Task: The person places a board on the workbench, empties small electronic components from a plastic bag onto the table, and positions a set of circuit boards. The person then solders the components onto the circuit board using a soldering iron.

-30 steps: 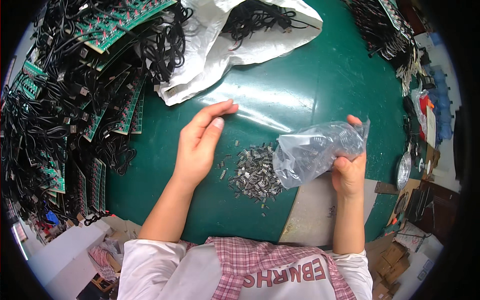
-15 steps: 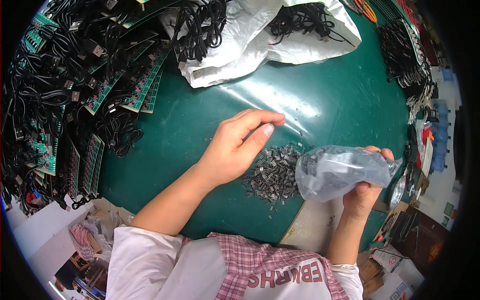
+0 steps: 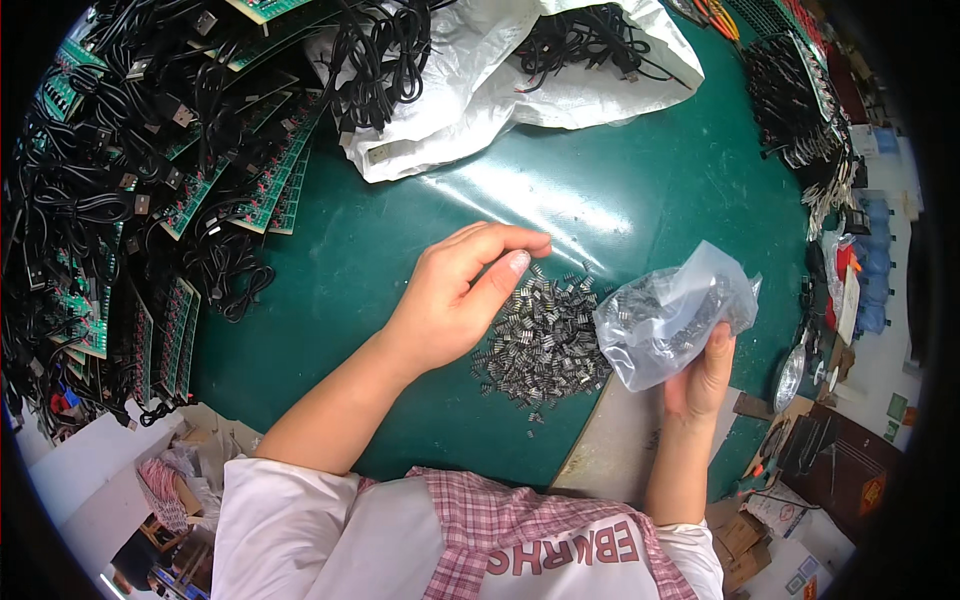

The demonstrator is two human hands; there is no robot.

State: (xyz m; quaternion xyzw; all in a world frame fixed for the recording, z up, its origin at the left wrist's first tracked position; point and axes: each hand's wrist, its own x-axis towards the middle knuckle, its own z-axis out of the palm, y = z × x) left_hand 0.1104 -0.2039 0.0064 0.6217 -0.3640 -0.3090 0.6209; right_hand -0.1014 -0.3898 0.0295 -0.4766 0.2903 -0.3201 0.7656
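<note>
Bright light covers my green table [image 3: 330, 270], leaving a white glare across it just past 12 o'clock from the centre. Highlights glint on my clear bag [image 3: 665, 325] at 3 o'clock. Shadows are soft. My left hand [image 3: 450, 295] looks fairly crisp; the lens bows straight edges toward black corners, and detail softens near the rim.

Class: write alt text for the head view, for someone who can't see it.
A right hand holds a clear bag beside a pile of small parts on a green table, the left hand curved opposite. Cables and circuit boards crowd the left.
</note>
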